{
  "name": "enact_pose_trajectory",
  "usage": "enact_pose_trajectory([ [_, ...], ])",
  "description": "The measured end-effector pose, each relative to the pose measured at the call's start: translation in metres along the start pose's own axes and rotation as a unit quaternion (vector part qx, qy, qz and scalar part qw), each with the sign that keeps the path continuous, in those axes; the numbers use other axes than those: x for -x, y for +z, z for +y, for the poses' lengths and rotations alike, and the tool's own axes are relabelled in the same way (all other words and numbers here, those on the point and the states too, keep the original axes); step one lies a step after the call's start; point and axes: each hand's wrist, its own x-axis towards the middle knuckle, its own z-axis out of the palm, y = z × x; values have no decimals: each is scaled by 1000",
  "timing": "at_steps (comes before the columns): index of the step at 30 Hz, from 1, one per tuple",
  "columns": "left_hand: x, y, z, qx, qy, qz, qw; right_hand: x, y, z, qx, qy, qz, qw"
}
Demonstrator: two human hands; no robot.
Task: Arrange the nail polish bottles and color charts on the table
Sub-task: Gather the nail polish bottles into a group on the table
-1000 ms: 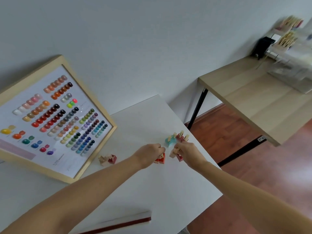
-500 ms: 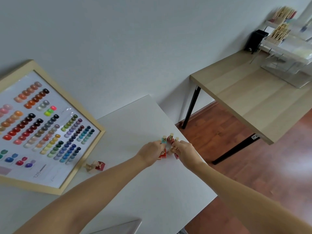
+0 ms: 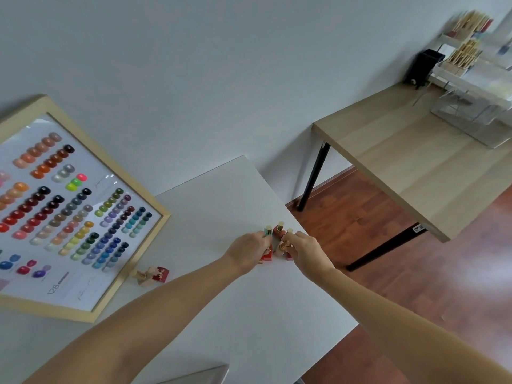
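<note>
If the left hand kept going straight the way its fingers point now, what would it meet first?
The left hand points up and right into the cluster of nail polish bottles, so it would likely meet the teal bottle at its fingertips first, possibly already touching; contact is hard to judge.

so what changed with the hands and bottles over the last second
Both hands, left hand and right hand, closed inward, pushing the small bottle cluster tighter near the white table edge. The fallen bottle beside the framed color chart stayed put.
</note>
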Motion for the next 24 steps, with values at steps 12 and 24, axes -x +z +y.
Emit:
enact_pose_trajectory([
  [12, 27, -24, -12, 48, -7, 68, 997, 1, -5, -19, 75, -81, 105, 988],
  [24, 173, -46, -126, 114, -221, 162, 955, -21, 49, -110, 57, -208, 71, 974],
])
